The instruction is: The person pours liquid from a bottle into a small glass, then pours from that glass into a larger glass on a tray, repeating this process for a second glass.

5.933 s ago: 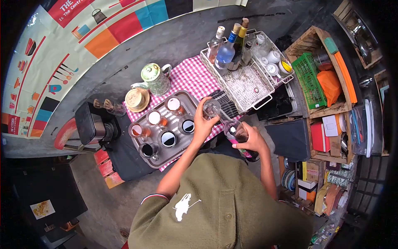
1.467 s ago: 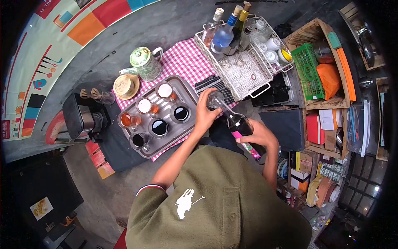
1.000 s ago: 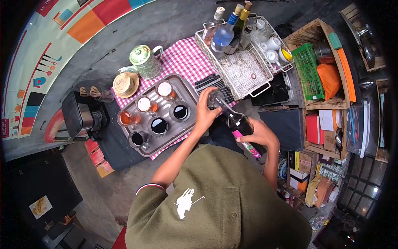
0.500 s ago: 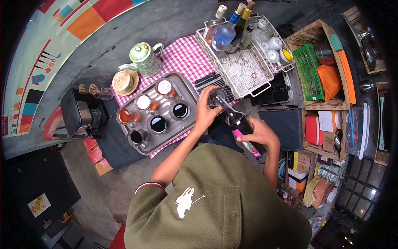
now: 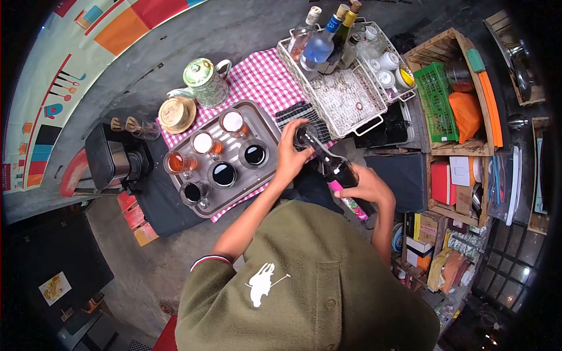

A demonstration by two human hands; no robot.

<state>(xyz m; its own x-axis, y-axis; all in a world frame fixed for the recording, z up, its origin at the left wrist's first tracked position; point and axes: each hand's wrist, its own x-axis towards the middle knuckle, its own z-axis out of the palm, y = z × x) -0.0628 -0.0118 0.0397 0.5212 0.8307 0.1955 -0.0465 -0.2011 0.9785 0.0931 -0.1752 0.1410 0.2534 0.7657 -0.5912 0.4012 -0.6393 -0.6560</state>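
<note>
Dark bottle, pink label on its lower body, tilted with its neck up toward a clear glass; the mouth sits at the glass rim. Both are held just above the near right corner of the checked cloth, between the metal tray and the wire rack.

Right hand wrapped tight around the bottle's lower half, fingers closed over the label. Left hand clasps the glass from the side, thumb and fingers round its wall. Whether liquid is flowing cannot be told.

Tray lies just left of the left hand, on the cloth. Six glasses on it: three with dark liquid, two with a pale milky top, one amber.

Behind the tray: a green patterned jug with lid, and beside it a round woven lid.

Wire rack holds upright bottles at its far end and small white cups on the right side. A dark striped cloth lies between rack and tray.

Left of the tray, a black machine. Right of the person, wooden crates with a green basket and orange items.
</note>
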